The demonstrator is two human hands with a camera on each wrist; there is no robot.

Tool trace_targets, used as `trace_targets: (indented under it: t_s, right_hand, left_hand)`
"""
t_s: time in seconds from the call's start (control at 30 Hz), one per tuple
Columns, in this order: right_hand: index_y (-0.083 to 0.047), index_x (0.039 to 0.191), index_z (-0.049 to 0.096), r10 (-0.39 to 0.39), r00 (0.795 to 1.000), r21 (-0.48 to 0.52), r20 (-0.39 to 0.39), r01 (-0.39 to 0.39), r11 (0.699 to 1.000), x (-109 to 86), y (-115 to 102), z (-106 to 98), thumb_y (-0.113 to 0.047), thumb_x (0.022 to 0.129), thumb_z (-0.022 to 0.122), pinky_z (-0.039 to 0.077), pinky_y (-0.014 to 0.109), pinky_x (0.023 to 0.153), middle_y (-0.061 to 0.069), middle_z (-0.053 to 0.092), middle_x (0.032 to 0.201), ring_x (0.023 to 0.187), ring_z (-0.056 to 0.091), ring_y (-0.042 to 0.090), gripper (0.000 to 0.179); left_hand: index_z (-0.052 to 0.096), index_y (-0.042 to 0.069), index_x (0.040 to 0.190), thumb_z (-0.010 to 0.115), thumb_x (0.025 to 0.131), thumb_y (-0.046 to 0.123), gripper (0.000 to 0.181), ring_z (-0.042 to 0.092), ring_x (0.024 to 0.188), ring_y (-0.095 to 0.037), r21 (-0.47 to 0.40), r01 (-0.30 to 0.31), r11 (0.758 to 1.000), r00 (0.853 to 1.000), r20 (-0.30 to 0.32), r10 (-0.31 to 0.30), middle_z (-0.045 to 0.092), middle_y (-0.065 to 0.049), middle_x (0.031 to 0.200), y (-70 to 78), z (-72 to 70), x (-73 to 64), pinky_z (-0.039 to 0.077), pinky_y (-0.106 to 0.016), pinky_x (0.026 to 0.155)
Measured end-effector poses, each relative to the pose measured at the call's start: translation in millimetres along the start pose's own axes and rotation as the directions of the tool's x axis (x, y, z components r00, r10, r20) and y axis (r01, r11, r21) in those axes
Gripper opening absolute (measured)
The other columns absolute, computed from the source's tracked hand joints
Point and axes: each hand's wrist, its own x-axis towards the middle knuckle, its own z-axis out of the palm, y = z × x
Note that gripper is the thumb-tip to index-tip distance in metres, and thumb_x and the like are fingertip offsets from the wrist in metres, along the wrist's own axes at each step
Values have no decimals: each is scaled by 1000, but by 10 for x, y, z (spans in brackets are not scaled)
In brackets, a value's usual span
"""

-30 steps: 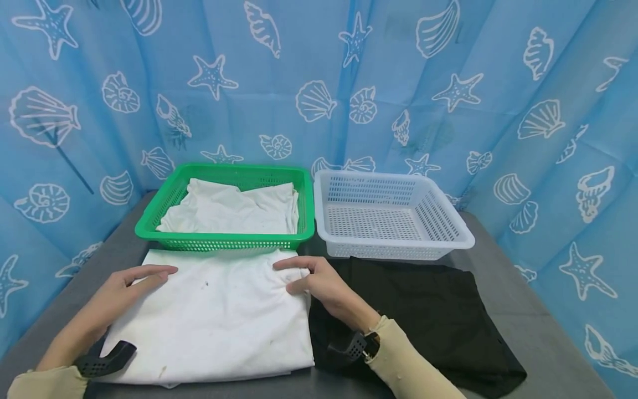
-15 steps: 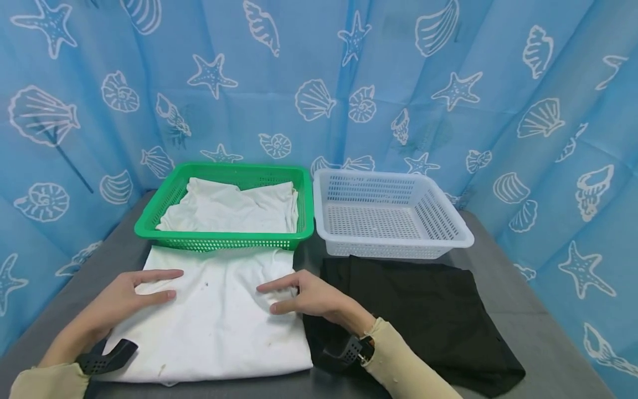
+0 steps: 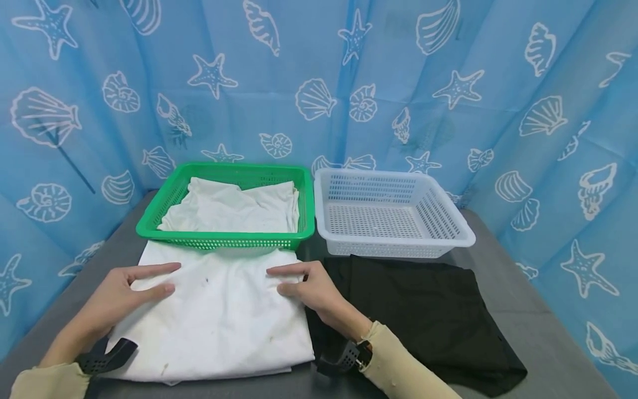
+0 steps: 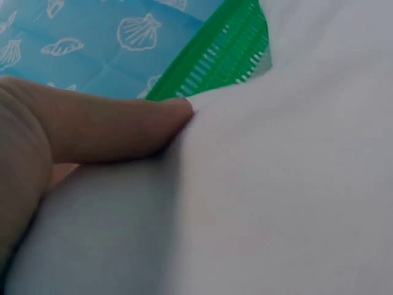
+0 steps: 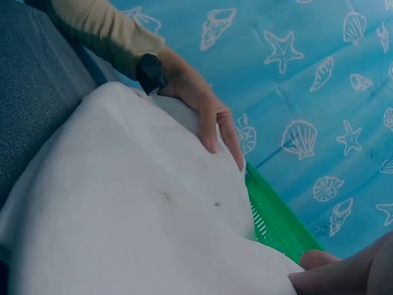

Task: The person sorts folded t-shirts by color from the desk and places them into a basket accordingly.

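Sleeves and wrists: a beige sleeve [image 3: 404, 363] is worn on each arm, with a black device [image 3: 107, 359] strapped at each wrist.
White cloth [image 3: 214, 327]: spread on the tabletop [image 3: 520, 318], nearer its left edge than its right; marked with small dark spots and creased between the hands.
Left hand [image 3: 116, 292]: the cloth's left side is grasped between thumb and fingers.
Right hand [image 3: 316, 289]: the cloth's right side is pinched by thumb and forefinger.
Black cloth [image 3: 413, 318]: laid flat towards the tabletop's right edge, beside the white cloth.
Green basket [image 3: 224, 236]: set at the far left corner, just beyond the white cloth; a folded white garment [image 3: 229, 208] is held inside.
Pale basket [image 3: 399, 242]: placed near the far right corner, beyond the black cloth.
Blue curtain [image 3: 279, 66]: hung behind the far edge, printed with shells and starfish.
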Motion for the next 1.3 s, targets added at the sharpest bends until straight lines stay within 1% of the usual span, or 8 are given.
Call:
trace_targets:
  t_s: [0.33, 0.63, 0.73, 0.8, 0.97, 1.1, 1.2, 1.3]
  right_hand:
    - [-17, 104, 79, 24, 999, -73, -30, -26, 997, -12, -30, 19, -8, 81, 79, 49, 34, 87, 1, 65, 120, 116, 55, 16, 25]
    - [-18, 109, 78, -17, 999, -48, 32, 19, 999, -49, -168, -22, -14, 76, 86, 51, 34, 87, 2, 60, 129, 119, 53, 16, 34]
    - [-20, 110, 78, -55, 997, -30, 55, 57, 998, -100, -232, -10, -15, 77, 86, 50, 31, 86, 2, 67, 114, 111, 56, 10, 35]
    - [-21, 111, 77, -76, 995, -20, 68, 78, 997, -135, -277, -5, -16, 78, 85, 50, 26, 67, 5, 68, 85, 80, 58, 8, 35]
    - [-19, 112, 77, -121, 991, -4, 59, 121, 993, -197, -435, -6, -16, 78, 85, 23, 26, 42, 7, 42, 46, 47, 22, 11, 35]
    - [-17, 111, 77, -160, 986, 3, 41, 160, 987, -218, -589, -17, -14, 78, 85, 45, 25, 52, 3, 66, 74, 61, 50, 10, 35]
    - [-17, 111, 78, -173, 984, -8, 34, 173, 985, -199, -674, -49, -13, 78, 85, 52, 28, 72, 4, 70, 100, 95, 59, 12, 35]
    - [-18, 112, 77, -174, 984, -34, 32, 175, 984, -166, -728, -116, -11, 78, 84, 50, 28, 67, 7, 68, 98, 86, 57, 15, 35]
  left_hand:
    - [60, 17, 138, 72, 92, 31, 50, 48, 116, 4, -140, -86, 986, 994, -74, 76, 59, 5, 134, 58, -32, -85, 52, -25, 77]
    - [59, 10, 138, 68, 94, 10, 45, 57, 109, -5, -305, -179, 935, 977, -165, 133, 61, 13, 129, 120, -51, -161, 53, -26, 72]
    - [60, 10, 137, 66, 95, 5, 44, 61, 101, -9, -394, -193, 899, 975, -175, 133, 64, 12, 124, 138, -49, -177, 55, -29, 68]
    - [61, 9, 136, 66, 94, 3, 43, 63, 99, -10, -447, -210, 869, 971, -199, 133, 66, 9, 121, 151, -46, -184, 55, -29, 68]
    - [60, 1, 134, 63, 93, -6, 42, 64, 100, -11, -553, -280, 785, 953, -259, 158, 67, 3, 119, 176, -54, -175, 54, -25, 72]
    - [58, 2, 136, 61, 94, -6, 43, 59, 107, -10, -592, -291, 752, 951, -267, 159, 62, 2, 127, 178, -86, -172, 52, -21, 77]
    - [58, 5, 137, 60, 95, -6, 44, 57, 111, -10, -614, -287, 735, 951, -273, 142, 59, 3, 132, 180, -114, -178, 51, -20, 79]
    - [57, 6, 139, 61, 95, -5, 46, 56, 111, -11, -589, -284, 757, 951, -273, 144, 56, 0, 135, 210, -144, -172, 51, -20, 78]
